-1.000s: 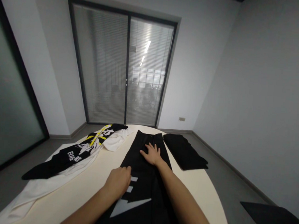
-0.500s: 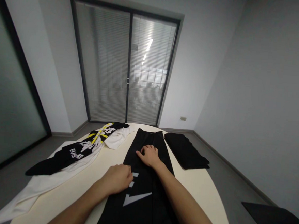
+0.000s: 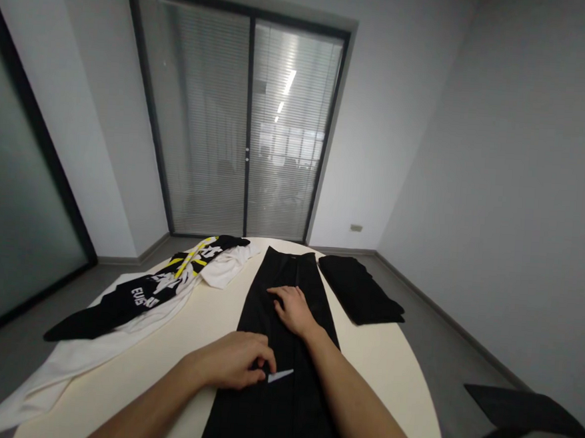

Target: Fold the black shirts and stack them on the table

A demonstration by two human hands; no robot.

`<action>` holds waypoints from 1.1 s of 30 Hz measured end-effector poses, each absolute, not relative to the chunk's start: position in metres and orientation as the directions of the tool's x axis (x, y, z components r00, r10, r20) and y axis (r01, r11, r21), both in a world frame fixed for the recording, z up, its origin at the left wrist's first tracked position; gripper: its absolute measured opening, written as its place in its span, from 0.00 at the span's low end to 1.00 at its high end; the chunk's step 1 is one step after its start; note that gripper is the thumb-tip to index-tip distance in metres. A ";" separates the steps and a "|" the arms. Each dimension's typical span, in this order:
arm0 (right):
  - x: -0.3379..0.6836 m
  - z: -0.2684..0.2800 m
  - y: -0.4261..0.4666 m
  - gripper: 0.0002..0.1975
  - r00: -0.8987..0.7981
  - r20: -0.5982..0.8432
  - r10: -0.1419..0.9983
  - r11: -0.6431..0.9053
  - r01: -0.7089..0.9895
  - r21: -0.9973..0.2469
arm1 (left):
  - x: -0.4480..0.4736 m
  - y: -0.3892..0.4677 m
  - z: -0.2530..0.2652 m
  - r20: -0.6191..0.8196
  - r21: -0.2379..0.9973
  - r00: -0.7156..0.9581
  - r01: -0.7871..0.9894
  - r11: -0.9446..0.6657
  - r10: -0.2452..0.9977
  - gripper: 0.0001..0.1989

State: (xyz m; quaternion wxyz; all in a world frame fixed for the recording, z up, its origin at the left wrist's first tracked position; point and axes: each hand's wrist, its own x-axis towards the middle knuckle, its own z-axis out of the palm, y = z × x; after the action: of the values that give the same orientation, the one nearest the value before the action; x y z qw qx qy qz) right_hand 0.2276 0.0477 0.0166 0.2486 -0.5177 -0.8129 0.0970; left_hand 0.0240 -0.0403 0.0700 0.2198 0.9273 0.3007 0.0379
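Trousers (image 3: 288, 352) lie on the counter (image 3: 386, 379) at lower centre of the frame, long axis running to the bottom edge. The right grip (image 3: 293, 310), nearer the waist (image 3: 291, 256), rests on them, fingers parted; the left grip (image 3: 238, 361), lower, curls beside the white mark (image 3: 280, 376); whether it pinches cloth, I cannot tell.

Black trousers (image 3: 279, 415) lie on pale table (image 3: 389, 379), waistband at far end. Left hand (image 3: 245, 361), fingers curled, beside white print (image 3: 280, 376); right hand (image 3: 293, 310) on fabric farther up. Folded black garment (image 3: 360, 292) right, black-white-yellow clothing (image 3: 139, 298) left.
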 end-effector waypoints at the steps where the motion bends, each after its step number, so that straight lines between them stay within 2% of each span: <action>1: 0.227 0.017 0.048 0.17 -0.349 0.307 0.886 0.451 0.803 -0.389 | 0.024 -0.040 0.070 -0.067 0.442 0.827 0.526 -0.726 0.558 0.14; 5: 0.221 0.020 0.051 0.11 -0.349 0.307 0.885 0.442 0.837 -0.324 | 0.028 -0.042 0.073 -0.096 0.465 0.845 0.506 -0.727 0.526 0.11; 11: 0.224 0.027 0.048 0.13 -0.221 0.388 0.895 0.349 0.888 -0.299 | 0.037 -0.047 0.075 0.011 0.521 0.848 0.448 -0.727 0.530 0.09; 14: 0.231 0.028 0.046 0.13 -0.163 0.376 0.912 0.283 0.914 -0.290 | 0.042 -0.050 0.071 0.020 0.509 0.855 0.437 -0.741 0.518 0.09; 18: 0.235 0.024 0.047 0.12 -0.156 0.311 0.937 0.263 0.904 -0.338 | 0.043 -0.055 0.069 -0.021 0.495 0.879 0.424 -0.759 0.477 0.10; 22: 0.236 0.021 0.050 0.14 -0.139 0.317 0.938 0.272 0.862 -0.428 | 0.045 -0.060 0.071 -0.052 0.499 0.897 0.403 -0.767 0.438 0.08; 27: 0.241 0.017 0.054 0.06 -0.066 0.312 0.948 0.235 0.807 -0.542 | 0.051 -0.066 0.074 -0.021 0.513 0.920 0.346 -0.785 0.392 0.06; 30: 0.243 0.015 0.054 0.08 -0.043 0.313 0.949 0.215 0.814 -0.539 | 0.053 -0.067 0.072 0.010 0.504 0.928 0.316 -0.804 0.372 0.05; 33: 0.243 0.014 0.054 0.10 -0.092 0.351 0.932 0.268 0.827 -0.495 | 0.055 -0.066 0.070 0.024 0.480 0.930 0.311 -0.821 0.366 0.05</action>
State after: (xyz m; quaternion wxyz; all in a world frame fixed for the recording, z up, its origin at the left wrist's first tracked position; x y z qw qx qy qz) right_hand 0.2434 0.0539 0.0135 0.3088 -0.5989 -0.7339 0.0852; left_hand 0.0550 -0.0664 0.0696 0.2411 0.9524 0.1778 0.0573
